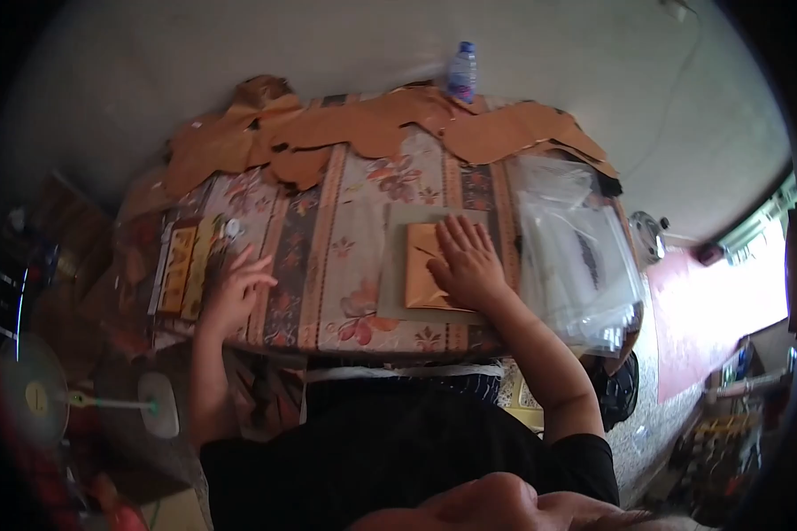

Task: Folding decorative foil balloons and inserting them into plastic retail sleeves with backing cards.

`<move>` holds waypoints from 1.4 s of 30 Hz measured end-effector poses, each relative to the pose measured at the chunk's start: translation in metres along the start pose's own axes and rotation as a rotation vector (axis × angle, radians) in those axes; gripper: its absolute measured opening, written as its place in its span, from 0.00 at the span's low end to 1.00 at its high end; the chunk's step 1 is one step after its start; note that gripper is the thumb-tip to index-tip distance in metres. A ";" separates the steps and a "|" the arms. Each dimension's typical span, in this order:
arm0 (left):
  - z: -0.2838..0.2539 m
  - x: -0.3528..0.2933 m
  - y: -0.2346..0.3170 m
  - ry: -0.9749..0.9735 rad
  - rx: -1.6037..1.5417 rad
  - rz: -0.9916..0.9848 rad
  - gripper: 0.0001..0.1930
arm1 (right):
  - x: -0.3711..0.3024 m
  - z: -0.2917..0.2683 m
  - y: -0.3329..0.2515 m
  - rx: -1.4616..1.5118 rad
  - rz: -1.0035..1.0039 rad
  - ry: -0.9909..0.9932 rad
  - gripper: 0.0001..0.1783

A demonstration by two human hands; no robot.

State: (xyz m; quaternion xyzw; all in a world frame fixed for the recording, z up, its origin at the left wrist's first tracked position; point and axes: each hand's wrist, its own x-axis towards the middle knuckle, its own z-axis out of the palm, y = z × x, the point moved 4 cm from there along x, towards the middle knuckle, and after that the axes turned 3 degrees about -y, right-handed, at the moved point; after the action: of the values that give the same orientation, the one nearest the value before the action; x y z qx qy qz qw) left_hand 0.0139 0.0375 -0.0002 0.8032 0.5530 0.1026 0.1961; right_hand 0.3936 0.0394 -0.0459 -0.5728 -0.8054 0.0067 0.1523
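Observation:
My right hand [468, 261] lies flat, fingers stretched, on the right part of a shiny copper-orange sheet or packet [422, 279]. That piece rests on a larger grey-green board [394, 305], near the table's front edge. My left hand [237, 288] is raised at the left with its fingers loosely apart and nothing visible in them. Close beside it are a yellow-and-brown flat pack [182, 270] and a small white round thing [231, 227], too small to name.
Brown paper-like cutouts [354, 128] spread along the table's far edge, where a blue bottle [462, 73] stands. Clear plastic sleeves [576, 257] are stacked at the right. A patterned floral cloth [341, 265] covers the table. On the left, a fan [35, 389] stands below table height.

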 end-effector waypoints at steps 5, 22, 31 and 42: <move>0.001 0.016 0.041 0.154 -0.127 0.212 0.09 | 0.006 0.003 -0.005 0.001 0.028 -0.030 0.37; 0.035 0.040 0.078 -0.037 -0.079 0.423 0.14 | 0.008 0.002 -0.007 -0.046 0.010 -0.071 0.37; 0.077 0.127 0.112 -0.010 -0.483 0.188 0.17 | 0.007 0.001 -0.008 -0.051 0.000 -0.057 0.37; 0.087 0.154 0.104 -0.179 -0.753 0.056 0.19 | 0.006 0.001 -0.006 -0.066 0.018 -0.064 0.36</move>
State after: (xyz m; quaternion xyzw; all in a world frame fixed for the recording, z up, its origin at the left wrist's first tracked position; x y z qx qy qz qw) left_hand 0.1923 0.1307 -0.0423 0.6955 0.4351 0.2336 0.5219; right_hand 0.3861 0.0430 -0.0443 -0.5840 -0.8046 -0.0001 0.1075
